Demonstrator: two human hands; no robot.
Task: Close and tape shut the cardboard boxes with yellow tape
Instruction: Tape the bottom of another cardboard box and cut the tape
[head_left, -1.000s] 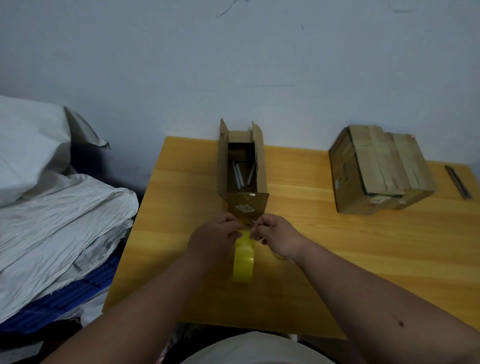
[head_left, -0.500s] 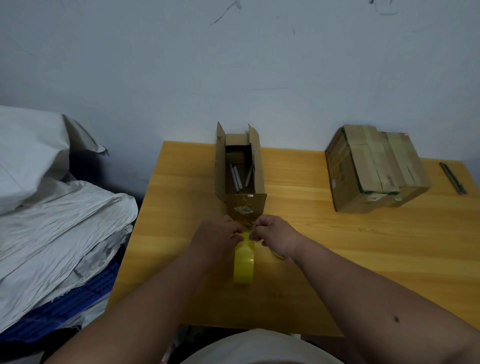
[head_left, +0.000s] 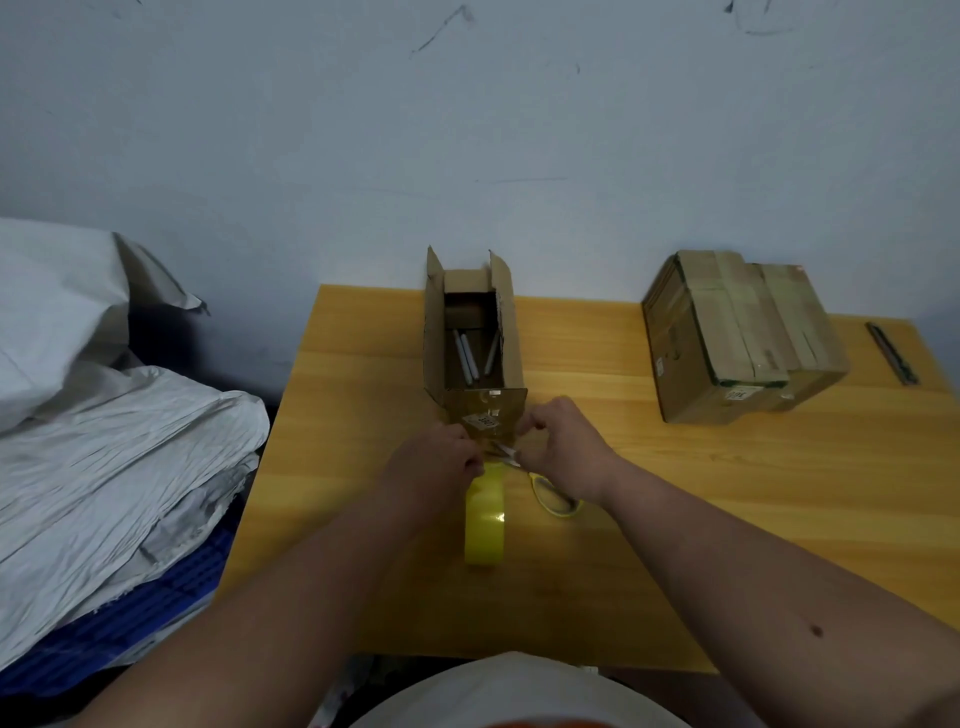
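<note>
A narrow cardboard box (head_left: 470, 400) stands open on the wooden table (head_left: 727, 499), its flaps up and several grey sticks inside. A yellow tape roll (head_left: 484, 519) stands on edge just in front of it. My left hand (head_left: 434, 462) grips the top of the roll. My right hand (head_left: 563, 447) pinches at the loose tape end by the roll's top, close to the box's near end. Yellow-handled scissors (head_left: 553, 499) lie under my right wrist, partly hidden. A second cardboard box (head_left: 737, 338), shut and taped, sits at the back right.
A dark thin tool (head_left: 891, 353) lies near the table's far right edge. Crumpled grey-white sacks (head_left: 114, 441) are piled left of the table over a blue crate (head_left: 156, 597). A grey wall stands right behind the table.
Both hands stay at the top of the tape roll with only small finger shifts. The view has tilted slightly.
</note>
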